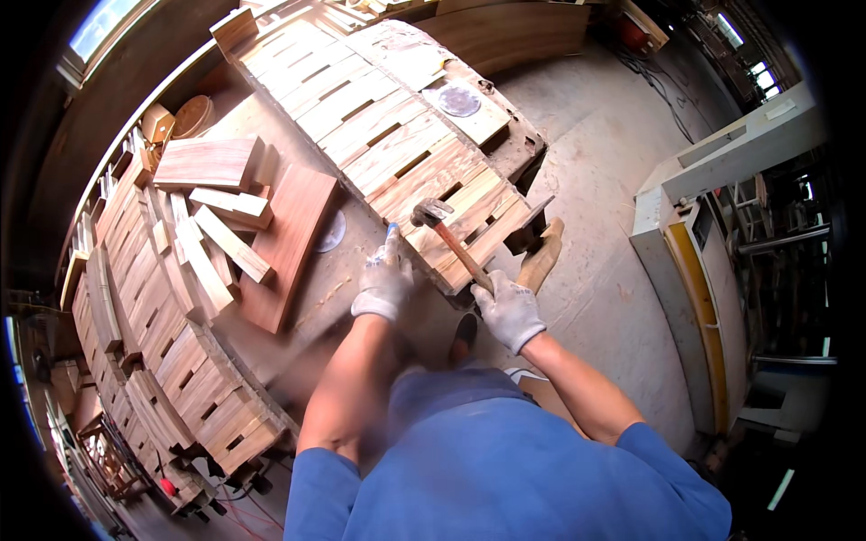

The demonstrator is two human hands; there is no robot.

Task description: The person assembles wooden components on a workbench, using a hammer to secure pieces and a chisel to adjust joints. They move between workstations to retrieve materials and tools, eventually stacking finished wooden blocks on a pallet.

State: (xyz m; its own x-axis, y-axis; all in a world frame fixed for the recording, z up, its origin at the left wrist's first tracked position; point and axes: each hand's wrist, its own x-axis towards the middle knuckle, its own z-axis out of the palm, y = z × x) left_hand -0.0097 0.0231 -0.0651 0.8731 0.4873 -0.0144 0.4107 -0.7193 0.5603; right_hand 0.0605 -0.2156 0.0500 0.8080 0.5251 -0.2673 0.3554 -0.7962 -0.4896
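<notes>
My right hand (pixel 512 312), in a pale work glove, is wrapped round the lower end of a claw hammer (pixel 458 250). Its wooden handle slants up and left, with the metal head over the near end of a row of light wooden pieces (pixel 401 167) with dark slots. My left hand (pixel 382 281), gloved too, is beside the left edge of that row. The fingers look closed, and a small blue bit shows at their top; I cannot make out whether it is a held thing or part of the glove.
At left, loose wooden blocks (pixel 233 243) lie on and around a reddish-brown board (pixel 287 248). Another slotted wooden row (pixel 194 370) runs along the far left. A round disc (pixel 458 99) rests on the bench beyond the row. A grey machine (pixel 672 225) stands at right.
</notes>
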